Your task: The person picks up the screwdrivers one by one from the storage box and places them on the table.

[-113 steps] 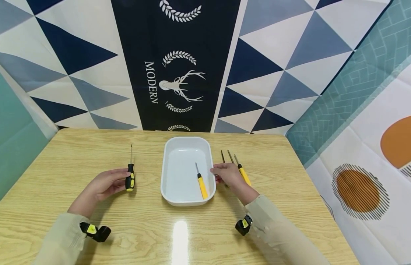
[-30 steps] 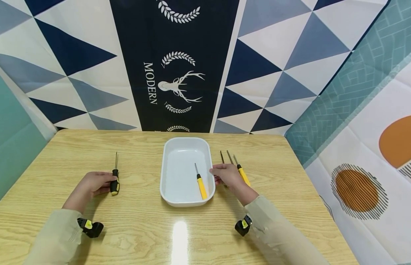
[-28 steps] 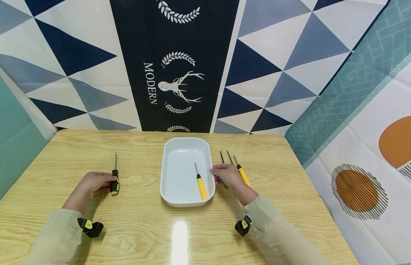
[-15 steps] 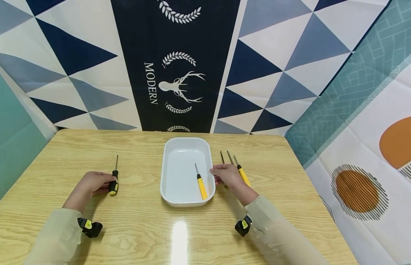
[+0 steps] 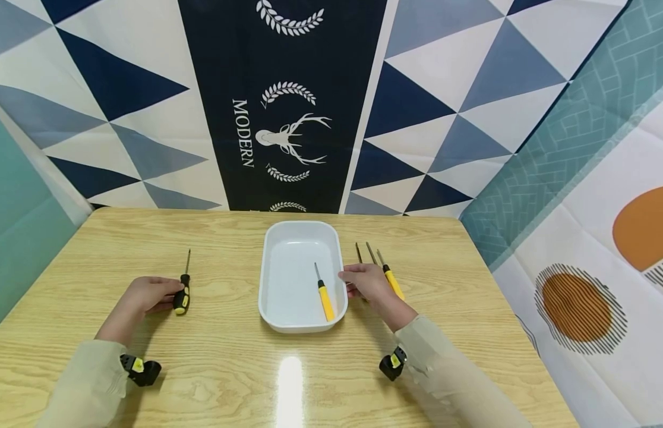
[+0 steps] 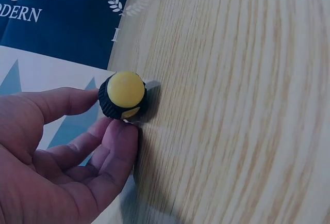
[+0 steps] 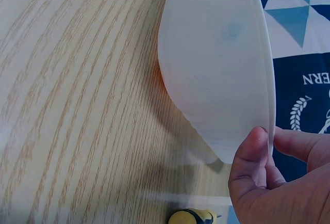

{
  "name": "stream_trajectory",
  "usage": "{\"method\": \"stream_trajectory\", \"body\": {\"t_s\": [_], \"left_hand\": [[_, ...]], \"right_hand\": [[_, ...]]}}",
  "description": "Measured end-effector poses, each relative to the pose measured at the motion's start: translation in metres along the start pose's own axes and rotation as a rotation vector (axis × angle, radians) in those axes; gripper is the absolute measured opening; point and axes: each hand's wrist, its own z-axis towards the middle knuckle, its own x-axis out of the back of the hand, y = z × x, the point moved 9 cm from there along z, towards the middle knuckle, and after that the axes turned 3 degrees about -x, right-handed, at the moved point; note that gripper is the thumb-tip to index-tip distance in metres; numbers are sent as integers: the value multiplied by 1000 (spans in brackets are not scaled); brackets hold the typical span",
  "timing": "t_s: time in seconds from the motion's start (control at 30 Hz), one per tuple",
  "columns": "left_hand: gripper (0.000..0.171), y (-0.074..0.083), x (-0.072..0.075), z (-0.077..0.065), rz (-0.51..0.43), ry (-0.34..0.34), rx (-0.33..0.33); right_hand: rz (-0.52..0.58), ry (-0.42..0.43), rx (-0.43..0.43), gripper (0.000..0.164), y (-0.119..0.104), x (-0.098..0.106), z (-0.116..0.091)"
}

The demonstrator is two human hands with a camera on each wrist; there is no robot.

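Note:
On the left of the table, my left hand (image 5: 145, 295) holds a black and yellow screwdriver (image 5: 182, 296) by its handle, the thin shaft pointing toward the far wall. The left wrist view shows the handle's round yellow end (image 6: 126, 90) between the fingertips. My right hand (image 5: 370, 284) pinches the right rim of a white plastic tray (image 5: 287, 285); in the right wrist view, thumb and fingers lie on either side of the tray's rim (image 7: 270, 100). Inside the tray, near its right wall, lies a screwdriver with a yellow handle (image 5: 326, 302).
Right of the tray lies another yellow-handled screwdriver (image 5: 394, 284). Beside it are two metal shafts (image 5: 371, 252), their lower ends hidden by my right hand. The wooden table (image 5: 224, 368) ends at a patterned cloth wall (image 5: 278, 119).
Since the oldest frame, my left hand has moved left and a little nearer with the screwdriver, slowing to a slight leftward shift lately. My right hand and the tray have stayed put.

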Motion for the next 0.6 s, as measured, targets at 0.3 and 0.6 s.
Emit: {"method": "stream_trajectory", "body": {"t_s": [0.3, 0.6], "left_hand": [[61, -1, 3, -3, -20, 34, -9], [64, 4, 12, -8, 10, 115, -75]], "right_hand": [[14, -2, -1, 28, 0, -1, 0], [15, -1, -6, 29, -1, -2, 0]]}}
